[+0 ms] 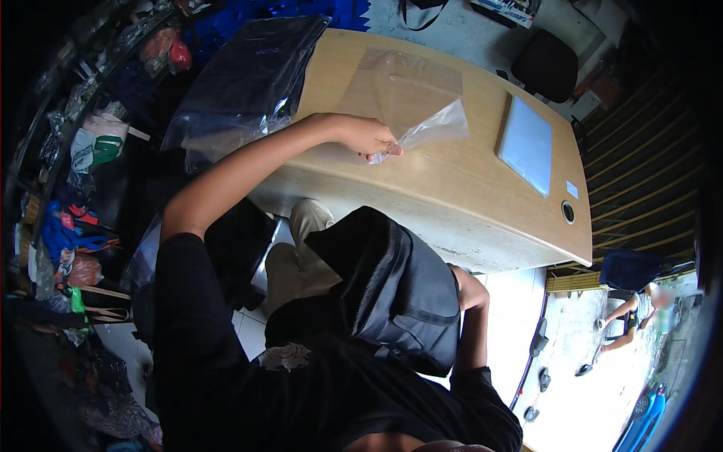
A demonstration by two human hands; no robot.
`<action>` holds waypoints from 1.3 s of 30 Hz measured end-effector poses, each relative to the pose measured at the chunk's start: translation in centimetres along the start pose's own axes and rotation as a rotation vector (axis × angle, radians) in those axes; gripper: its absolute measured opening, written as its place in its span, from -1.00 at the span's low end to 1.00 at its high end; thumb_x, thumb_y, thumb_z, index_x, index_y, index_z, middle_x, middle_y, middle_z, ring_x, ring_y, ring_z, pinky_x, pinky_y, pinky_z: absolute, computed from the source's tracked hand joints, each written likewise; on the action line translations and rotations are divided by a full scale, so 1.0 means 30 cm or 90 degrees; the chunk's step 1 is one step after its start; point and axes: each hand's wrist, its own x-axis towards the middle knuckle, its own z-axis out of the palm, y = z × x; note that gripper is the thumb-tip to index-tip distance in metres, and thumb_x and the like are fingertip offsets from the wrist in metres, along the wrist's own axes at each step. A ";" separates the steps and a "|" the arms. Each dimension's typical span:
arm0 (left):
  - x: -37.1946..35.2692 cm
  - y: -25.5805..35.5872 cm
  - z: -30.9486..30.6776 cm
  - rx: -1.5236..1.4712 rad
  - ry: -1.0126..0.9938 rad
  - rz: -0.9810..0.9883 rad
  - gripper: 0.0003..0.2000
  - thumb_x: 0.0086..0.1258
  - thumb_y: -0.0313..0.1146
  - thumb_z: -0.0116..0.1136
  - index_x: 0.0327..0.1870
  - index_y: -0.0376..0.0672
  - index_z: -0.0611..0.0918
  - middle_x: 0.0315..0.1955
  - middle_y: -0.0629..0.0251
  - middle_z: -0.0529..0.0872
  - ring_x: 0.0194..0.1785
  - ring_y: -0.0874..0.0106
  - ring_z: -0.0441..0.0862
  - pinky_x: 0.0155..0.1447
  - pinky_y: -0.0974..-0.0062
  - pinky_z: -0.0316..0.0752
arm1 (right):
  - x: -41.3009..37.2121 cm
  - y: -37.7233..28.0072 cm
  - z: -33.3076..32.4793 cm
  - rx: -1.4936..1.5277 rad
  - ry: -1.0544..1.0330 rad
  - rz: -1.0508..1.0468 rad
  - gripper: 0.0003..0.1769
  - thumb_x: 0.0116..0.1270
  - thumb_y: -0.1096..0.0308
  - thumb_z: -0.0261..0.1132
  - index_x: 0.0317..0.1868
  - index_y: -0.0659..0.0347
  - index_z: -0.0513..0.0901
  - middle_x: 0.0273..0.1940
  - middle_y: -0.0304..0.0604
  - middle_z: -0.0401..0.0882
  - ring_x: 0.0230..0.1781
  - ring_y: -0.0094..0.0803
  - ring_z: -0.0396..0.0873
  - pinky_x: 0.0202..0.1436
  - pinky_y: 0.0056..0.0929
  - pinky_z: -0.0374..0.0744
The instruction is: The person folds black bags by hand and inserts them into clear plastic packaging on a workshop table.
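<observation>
A clear plastic bag (414,87) lies partly spread on the wooden desk (482,173). My left hand (376,142) is closed on its near edge, pinching and creasing the film. In front of my torso is a black fabric bag (407,279) with a ribbed, padded surface, tilted to one side. My right hand (465,283) is at the right side of this bag, holding it against me. The fingers of that hand are hidden behind the bag.
A stack of dark plastic-wrapped sheets (248,68) covers the desk's left end. A pale flat packet (527,143) lies on the right, near a round cable hole (568,212). Cluttered shelves (83,151) stand left. A seated person (629,313) is outside at right.
</observation>
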 end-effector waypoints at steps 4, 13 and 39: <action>0.017 -0.053 0.014 0.055 0.038 0.171 -0.69 0.39 -0.15 0.18 -0.29 -0.28 0.67 -0.44 0.13 0.67 -0.31 0.35 0.62 -0.14 0.39 0.47 | 0.048 0.023 -0.022 0.003 -0.038 -0.032 -0.35 -0.37 0.32 0.67 -0.15 0.34 0.67 -0.24 -0.06 0.69 -0.20 -0.32 0.61 -0.01 -0.38 0.51; 0.039 -0.036 0.050 0.120 0.095 0.091 -0.61 0.18 -0.20 0.42 -0.62 -0.28 0.50 -0.74 0.24 0.50 -0.60 0.41 0.46 -0.44 0.34 0.31 | 0.087 -0.039 -0.063 -0.036 -0.010 -0.077 -0.33 -0.36 0.40 0.61 -0.07 0.33 0.68 -0.03 0.00 0.65 -0.09 -0.22 0.63 0.09 -0.31 0.50; 0.124 -0.184 -0.037 -0.342 -0.395 0.019 -0.83 0.46 -0.32 0.12 -0.19 -0.27 0.60 -0.35 0.46 0.60 -0.23 0.60 0.48 -0.05 0.56 0.41 | 0.447 -0.232 -0.153 -0.620 0.032 -0.016 -0.48 -0.09 0.46 0.49 0.00 0.11 0.67 0.45 0.07 0.17 -0.19 0.02 0.71 -0.02 -0.17 0.66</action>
